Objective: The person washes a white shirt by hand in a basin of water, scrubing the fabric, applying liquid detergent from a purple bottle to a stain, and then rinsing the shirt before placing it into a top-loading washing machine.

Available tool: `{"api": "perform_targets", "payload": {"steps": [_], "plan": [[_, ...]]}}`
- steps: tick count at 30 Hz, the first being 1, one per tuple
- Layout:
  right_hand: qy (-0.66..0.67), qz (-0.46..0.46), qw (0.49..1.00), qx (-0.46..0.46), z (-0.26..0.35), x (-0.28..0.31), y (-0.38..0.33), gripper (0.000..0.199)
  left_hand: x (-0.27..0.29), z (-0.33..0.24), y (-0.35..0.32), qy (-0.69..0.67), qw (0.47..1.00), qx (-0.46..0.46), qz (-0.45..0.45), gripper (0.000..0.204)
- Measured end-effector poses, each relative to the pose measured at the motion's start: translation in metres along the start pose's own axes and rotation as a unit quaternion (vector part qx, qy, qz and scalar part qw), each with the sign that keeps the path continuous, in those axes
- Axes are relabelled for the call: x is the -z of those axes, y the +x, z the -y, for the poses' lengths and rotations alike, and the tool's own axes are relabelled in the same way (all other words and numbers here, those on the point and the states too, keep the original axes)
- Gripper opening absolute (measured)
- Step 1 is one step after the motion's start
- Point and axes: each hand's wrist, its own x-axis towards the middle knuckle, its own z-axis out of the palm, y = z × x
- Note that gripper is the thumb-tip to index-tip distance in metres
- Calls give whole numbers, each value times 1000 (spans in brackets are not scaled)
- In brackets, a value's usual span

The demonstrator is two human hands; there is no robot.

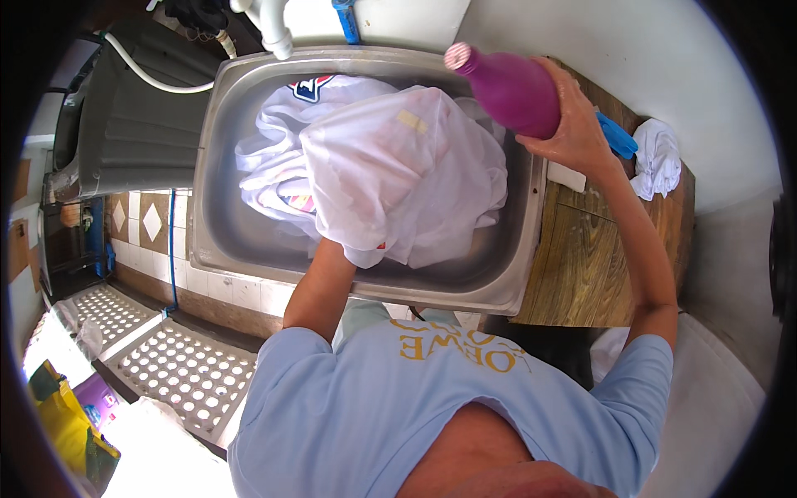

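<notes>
A steel sink basin (220,224) holds wet white fabric (374,158), with a dark blue, red and white patch at its far left part. My left forearm (322,286) goes up into the cloth, which drapes over my left hand. The fingers are hidden underneath, and a faint skin tone shows through the thin weave. Raised over the basin's far right corner, my right hand (577,124) is closed around a purple bottle (515,93). The bottle tilts with its pale, perforated-looking top pointing up and left.
Right of the basin, a wooden counter (581,266) carries a pale bar (566,176), a blue item (616,135) and a crumpled white cloth (657,158). A white drain pipe (272,25) stands behind the basin. At lower left lie a perforated rack (187,373) and a yellow bag (66,423).
</notes>
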Motion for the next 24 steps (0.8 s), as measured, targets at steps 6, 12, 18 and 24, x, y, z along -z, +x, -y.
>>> {"api": "perform_targets", "payload": {"steps": [6, 12, 18, 24], "plan": [[-70, 70, 995, 19, 7, -19, 14, 87, 2, 5, -6, -45, 999, 10, -12, 54], [-133, 115, 984, 1, 12, -18, 23, 89, 2, 9, -6, -70, 997, 15, -19, 53], [-178, 113, 977, 19, 11, -19, 30, 88, -2, 14, 0, -87, 996, 21, -18, 52], [-211, 126, 969, 9, 12, -15, 32, 88, -6, 16, 5, -92, 995, 26, -18, 52]]}}
